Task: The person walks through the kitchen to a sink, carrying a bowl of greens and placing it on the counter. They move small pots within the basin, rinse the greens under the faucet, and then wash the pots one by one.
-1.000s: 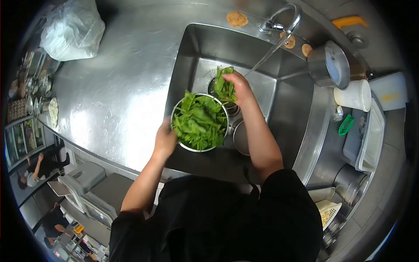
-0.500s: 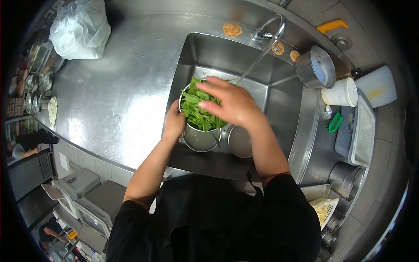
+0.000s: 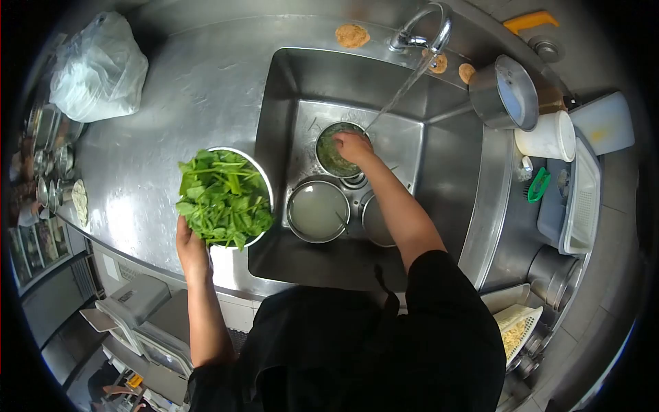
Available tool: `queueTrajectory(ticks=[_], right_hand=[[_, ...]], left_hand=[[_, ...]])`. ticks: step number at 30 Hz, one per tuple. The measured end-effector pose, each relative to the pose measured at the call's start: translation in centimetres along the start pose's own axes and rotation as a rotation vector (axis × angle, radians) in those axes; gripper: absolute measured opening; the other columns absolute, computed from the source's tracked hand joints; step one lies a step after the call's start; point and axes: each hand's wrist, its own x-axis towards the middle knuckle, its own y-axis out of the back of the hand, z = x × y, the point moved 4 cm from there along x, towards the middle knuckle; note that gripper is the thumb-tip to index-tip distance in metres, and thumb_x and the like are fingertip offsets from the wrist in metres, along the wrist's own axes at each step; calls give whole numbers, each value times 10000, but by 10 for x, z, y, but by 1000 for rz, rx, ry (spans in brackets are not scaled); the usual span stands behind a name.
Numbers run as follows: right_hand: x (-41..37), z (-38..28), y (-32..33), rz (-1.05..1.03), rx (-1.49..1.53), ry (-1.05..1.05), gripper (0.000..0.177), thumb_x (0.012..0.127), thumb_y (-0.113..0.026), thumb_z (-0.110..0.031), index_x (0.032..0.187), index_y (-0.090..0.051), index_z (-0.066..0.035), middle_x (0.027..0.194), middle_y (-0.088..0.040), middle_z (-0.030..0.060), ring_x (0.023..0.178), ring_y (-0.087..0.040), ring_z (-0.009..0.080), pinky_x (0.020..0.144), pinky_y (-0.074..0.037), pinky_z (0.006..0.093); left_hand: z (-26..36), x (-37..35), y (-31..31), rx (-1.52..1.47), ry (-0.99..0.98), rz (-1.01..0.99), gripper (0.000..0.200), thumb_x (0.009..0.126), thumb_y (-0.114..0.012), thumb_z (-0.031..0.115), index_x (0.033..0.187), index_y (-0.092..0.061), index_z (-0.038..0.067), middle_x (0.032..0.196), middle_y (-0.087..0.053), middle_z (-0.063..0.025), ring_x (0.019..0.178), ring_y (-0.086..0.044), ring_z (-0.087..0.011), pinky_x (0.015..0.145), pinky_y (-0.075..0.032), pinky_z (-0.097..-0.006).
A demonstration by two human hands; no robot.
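My left hand (image 3: 191, 248) grips a round metal bowl (image 3: 268, 185) from its lower left side, its fingers partly hidden beneath. Leafy greens (image 3: 225, 199) fill the bowl, which is held over the counter at the sink's left edge. My right hand (image 3: 352, 147) reaches into a round pot (image 3: 329, 169) of greenish water with small bits in it. Its fingers are mostly hidden, so their grip cannot be made out. Water from the tap (image 3: 443, 34) runs down beside that hand. Nearer to me in the sink (image 3: 439, 185) stand a pot of cloudy water (image 3: 317, 211) and another round pot (image 3: 374, 223), partly covered by my forearm.
A white plastic bag (image 3: 103, 72) rests on the left counter (image 3: 185, 103). Right of the sink are a metal pot (image 3: 484, 96), a white tub (image 3: 542, 136), a green brush (image 3: 539, 185) and a basket with pale strips (image 3: 516, 329). Brown scouring pads (image 3: 352, 36) lie by the tap.
My left hand has carried the bowl of greens left, out of the sink and over the counter. My right hand has left the greens and gone down into the pot, now uncovered.
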Motion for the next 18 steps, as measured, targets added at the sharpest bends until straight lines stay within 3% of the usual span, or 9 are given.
queueTrajectory(ticks=[4,6,10,12,16,18], right_hand=[[19,-4,-22,-20,-81,58,326,856,-464,-321,1093,-607,-149,1184,-544,117,1111,-507,297,961,-385,401],[27,3,-43,46,-81,-23,366,864,-450,-346,1121,-590,-127,1198,-546,113,1136,-486,313,987,-360,410],[37,12,-65,-26,77,-177,408,872,-428,-387,1155,-573,-132,1242,-520,139,1156,-476,324,990,-356,410],[37,19,-78,-237,258,-296,455,864,-422,-413,1189,-556,-124,1281,-487,167,1178,-461,332,990,-356,394],[30,29,-108,-243,445,-390,495,846,-434,-440,1179,-554,-94,1246,-510,187,1171,-473,333,987,-354,390],[21,26,-105,-338,458,-489,477,818,-494,-420,1136,-576,-74,1162,-574,166,1092,-536,292,894,-434,385]], left_hand=[[1,-5,7,-40,30,50,366,880,-491,23,1243,-450,2,1134,-571,-93,977,-574,-172,825,-476,-291],[-4,-4,9,-30,40,47,358,879,-492,23,1235,-457,3,1126,-575,-89,973,-575,-170,822,-476,-290],[-6,-5,0,-30,49,42,342,873,-502,23,1213,-475,5,1097,-586,-80,948,-580,-159,815,-472,-279],[-9,-4,0,-22,57,16,357,866,-509,22,1220,-470,1,1098,-584,-79,948,-577,-153,814,-469,-275],[-12,-4,-5,-16,69,-4,365,865,-501,10,1228,-463,-6,1110,-578,-83,957,-575,-156,818,-469,-276],[-12,-4,-6,-18,73,29,370,865,-490,-5,1233,-456,-12,1117,-574,-88,961,-575,-160,822,-469,-276]])
